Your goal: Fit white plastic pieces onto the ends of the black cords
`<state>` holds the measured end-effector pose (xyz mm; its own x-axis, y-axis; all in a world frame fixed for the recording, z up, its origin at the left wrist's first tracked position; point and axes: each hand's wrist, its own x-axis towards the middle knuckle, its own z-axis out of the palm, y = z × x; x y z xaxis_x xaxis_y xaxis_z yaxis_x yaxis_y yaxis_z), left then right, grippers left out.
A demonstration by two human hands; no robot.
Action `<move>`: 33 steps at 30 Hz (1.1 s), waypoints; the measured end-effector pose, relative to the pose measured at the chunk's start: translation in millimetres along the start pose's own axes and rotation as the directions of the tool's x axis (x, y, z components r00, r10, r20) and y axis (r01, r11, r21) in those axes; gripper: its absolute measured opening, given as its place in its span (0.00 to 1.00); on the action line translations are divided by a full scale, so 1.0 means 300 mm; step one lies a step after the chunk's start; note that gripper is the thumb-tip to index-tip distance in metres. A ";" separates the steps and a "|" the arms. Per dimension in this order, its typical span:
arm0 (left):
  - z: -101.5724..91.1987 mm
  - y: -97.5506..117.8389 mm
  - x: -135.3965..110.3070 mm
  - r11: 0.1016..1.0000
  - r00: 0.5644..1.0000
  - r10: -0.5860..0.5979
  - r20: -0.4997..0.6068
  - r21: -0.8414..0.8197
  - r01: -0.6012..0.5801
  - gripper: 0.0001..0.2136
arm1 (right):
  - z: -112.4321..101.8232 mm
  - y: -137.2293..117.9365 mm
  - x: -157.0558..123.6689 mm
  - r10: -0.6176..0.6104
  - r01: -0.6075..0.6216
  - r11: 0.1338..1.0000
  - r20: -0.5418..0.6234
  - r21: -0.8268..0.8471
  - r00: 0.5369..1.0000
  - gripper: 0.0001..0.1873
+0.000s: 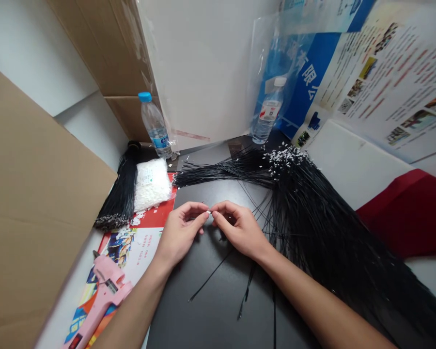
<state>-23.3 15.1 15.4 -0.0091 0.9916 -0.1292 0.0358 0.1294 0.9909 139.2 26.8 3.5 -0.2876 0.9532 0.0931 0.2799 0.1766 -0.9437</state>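
Note:
My left hand is closed in a pinch, with a tiny white connector housing at its thumb and fingertip. Facing it, my right hand pinches the end of a thin black wire, mostly hidden by the fingers. The two sets of fingertips almost meet above the dark table. Below my right hand, a loose black wire with a metal-tipped end lies on the tabletop. To the right spreads a big pile of black wires, many ending in white housings.
Left of the hands sits a plastic bag of white housings, beside another bundle of black wires. A pink glue gun lies near my left forearm. Two water bottles, one blue-capped and one white-capped, stand at the back. Cardboard borders the left.

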 end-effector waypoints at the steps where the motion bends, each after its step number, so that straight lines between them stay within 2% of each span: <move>1: 0.001 -0.002 0.001 1.000 1.000 -0.004 -0.011 -0.006 0.004 0.13 | 0.001 -0.001 -0.002 -0.020 0.019 0.999 -0.011 -0.028 1.000 0.10; 7: 0.001 -0.009 0.002 0.996 0.999 -0.053 -0.006 -0.067 0.052 0.16 | 0.009 -0.001 -0.016 -0.171 0.150 0.958 -0.067 -0.244 0.983 0.08; 11: 0.000 -0.008 0.004 0.977 0.994 -0.107 0.015 -0.182 0.108 0.18 | 0.010 0.009 -0.020 -0.251 0.216 0.912 -0.057 -0.349 0.966 0.08; 15: -0.004 -0.016 0.004 0.961 0.988 -0.154 0.025 -0.229 0.155 0.19 | 0.007 0.015 -0.022 -0.301 0.260 0.861 -0.027 -0.437 0.953 0.09; 21: -0.007 -0.024 0.005 0.973 0.992 -0.121 0.045 -0.191 0.128 0.17 | 0.000 0.010 -0.022 -0.293 0.256 0.880 -0.032 -0.399 0.956 0.08; 28: 0.001 -0.030 0.006 0.989 1.000 -0.015 0.008 -0.150 0.016 0.15 | -0.004 0.002 -0.022 -0.262 0.221 0.906 -0.068 -0.360 0.963 0.07; 33: 0.002 -0.017 0.000 0.999 1.000 0.007 0.009 -0.043 -0.006 0.10 | -0.005 0.003 -0.022 -0.255 0.220 0.919 -0.068 -0.329 0.965 0.07</move>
<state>-22.9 14.4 10.3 0.0000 0.9924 -0.1227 -0.0067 0.1227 0.9924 142.6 21.1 2.5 -0.2868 0.8910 0.3520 0.4948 0.4524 -0.7420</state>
